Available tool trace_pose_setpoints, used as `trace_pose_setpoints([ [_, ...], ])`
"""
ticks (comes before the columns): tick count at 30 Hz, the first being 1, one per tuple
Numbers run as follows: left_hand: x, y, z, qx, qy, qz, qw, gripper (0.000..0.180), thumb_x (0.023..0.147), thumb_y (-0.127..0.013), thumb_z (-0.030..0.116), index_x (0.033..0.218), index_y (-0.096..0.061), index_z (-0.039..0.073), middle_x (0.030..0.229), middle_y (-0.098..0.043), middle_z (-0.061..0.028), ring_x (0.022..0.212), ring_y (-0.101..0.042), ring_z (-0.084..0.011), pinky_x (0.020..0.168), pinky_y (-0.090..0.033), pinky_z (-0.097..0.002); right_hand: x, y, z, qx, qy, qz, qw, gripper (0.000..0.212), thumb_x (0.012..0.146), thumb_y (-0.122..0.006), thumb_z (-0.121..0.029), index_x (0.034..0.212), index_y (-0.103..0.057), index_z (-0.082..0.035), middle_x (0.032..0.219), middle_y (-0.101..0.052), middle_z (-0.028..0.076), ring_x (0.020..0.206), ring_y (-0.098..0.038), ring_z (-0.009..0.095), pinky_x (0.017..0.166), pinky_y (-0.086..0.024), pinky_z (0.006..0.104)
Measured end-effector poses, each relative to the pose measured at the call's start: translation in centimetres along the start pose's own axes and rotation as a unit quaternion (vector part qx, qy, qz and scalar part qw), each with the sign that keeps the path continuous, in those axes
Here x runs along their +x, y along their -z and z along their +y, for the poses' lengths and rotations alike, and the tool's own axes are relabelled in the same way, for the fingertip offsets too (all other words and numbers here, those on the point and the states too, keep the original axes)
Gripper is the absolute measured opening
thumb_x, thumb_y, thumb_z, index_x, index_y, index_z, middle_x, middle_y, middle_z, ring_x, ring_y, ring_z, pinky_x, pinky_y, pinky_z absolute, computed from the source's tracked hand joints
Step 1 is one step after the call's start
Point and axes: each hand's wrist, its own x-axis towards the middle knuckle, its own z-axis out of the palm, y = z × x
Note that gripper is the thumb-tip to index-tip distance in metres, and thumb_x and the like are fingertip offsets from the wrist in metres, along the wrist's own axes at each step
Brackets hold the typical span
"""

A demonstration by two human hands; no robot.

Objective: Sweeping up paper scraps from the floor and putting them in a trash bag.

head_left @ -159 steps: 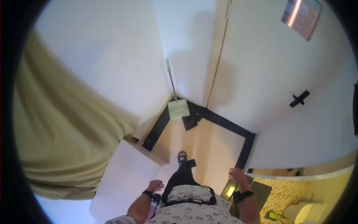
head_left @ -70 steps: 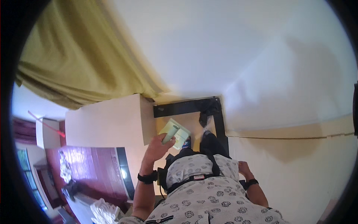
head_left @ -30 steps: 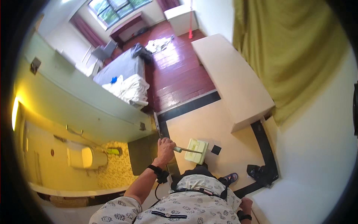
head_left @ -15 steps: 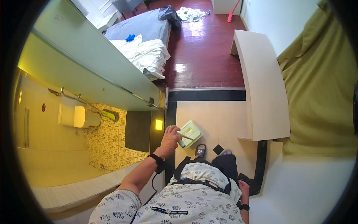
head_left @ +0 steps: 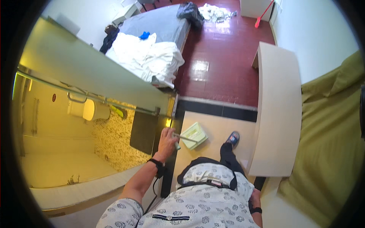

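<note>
My left hand is closed around the grip of a pale green long-handled dustpan. Its grey pole runs from my fist down to the boxy pan, seen from above over the beige floor. Whether the pan touches the floor, I cannot tell. My right hand hangs low beside my right hip, with its fingers mostly hidden. One foot in a dark slipper is stepped forward, right of the pan.
A beige desk borders my right, with an olive curtain beyond. Ahead, dark red flooring passes a bed with crumpled white sheets. Left is a frosted glass panel, with a toilet and green broom below.
My view has shifted forward and turned somewhat. One foot has stepped ahead to the right, while the other no longer shows. The dustpan stays in my left hand; my right hand has dropped back.
</note>
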Motion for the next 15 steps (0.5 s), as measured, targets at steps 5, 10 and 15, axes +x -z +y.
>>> trace_pose_setpoints([
  [5,3.7,-1.1,1.4,0.019,0.06,-0.041,0.997,0.011,0.074,-0.064,0.009,0.082,-0.072,0.008,0.129,-0.056,-0.0173,0.131,-0.044,-0.039,0.112,-0.035,-0.0491,7.8,6.1,-18.6,-0.033,0.056,-0.006,0.998,0.023,0.093,-0.058,-0.012,0.11,-0.065,0.001,0.079,-0.067,0.008,0.063,-0.068,0.016,0.052,-0.053,0.0271],
  [10,7.0,-2.8,4.0,-0.01,0.173,-0.009,0.985,0.023,0.07,-0.066,-0.001,0.09,-0.074,0.007,0.136,-0.05,-0.023,0.132,-0.042,-0.0435,0.112,-0.034,-0.0499,13.1,8.1,-33.8,-0.071,0.087,0.016,0.994,0.029,0.094,-0.056,-0.011,0.12,-0.061,0.001,0.084,-0.069,0.009,0.065,-0.07,0.018,0.054,-0.055,0.0276],
  [15,9.5,-4.8,5.6,-0.21,0.469,0.078,0.854,0.061,0.076,-0.061,0.001,0.134,-0.051,0.017,0.143,-0.043,-0.0247,0.129,-0.042,-0.0476,0.106,-0.037,-0.0535,18.5,7.0,-40.1,-0.15,0.108,-0.023,0.983,0.019,0.094,-0.058,-0.01,0.104,-0.068,0.004,0.08,-0.07,0.01,0.063,-0.069,0.018,0.052,-0.053,0.0274],
])
